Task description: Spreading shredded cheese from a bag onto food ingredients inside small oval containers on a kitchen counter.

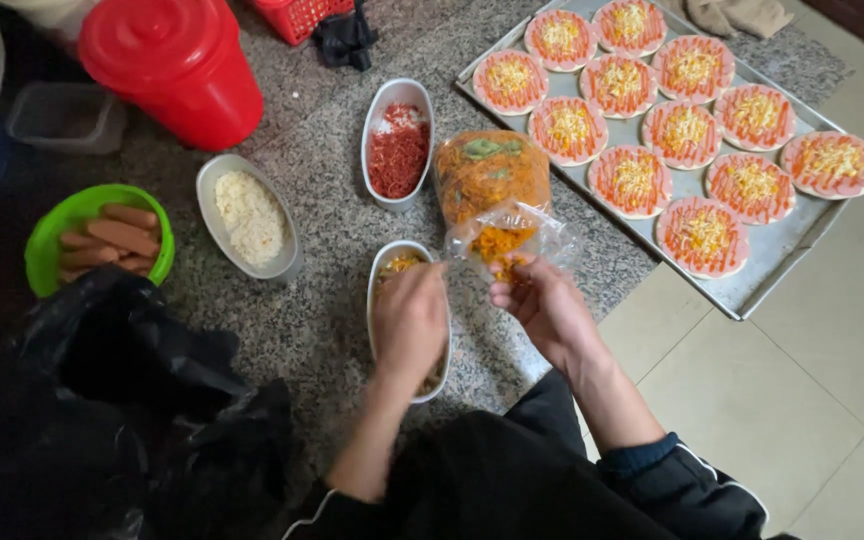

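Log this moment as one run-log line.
left hand: over oval dish | right hand: pinching clear bag of orange shreds | nearby: tray of topped rounds

A person's left hand rests curled over a white oval dish of orange shreds, while the right hand pinches the open mouth of a clear plastic bag of orange shredded filling, just at one o'clock from the dish. At twelve o'clock sits a white oval dish of red shreds; at ten, one of pale grated cheese. A metal baking tray of round sauced, cheese-topped bases lies at two o'clock; a green bowl of sausages at nine.
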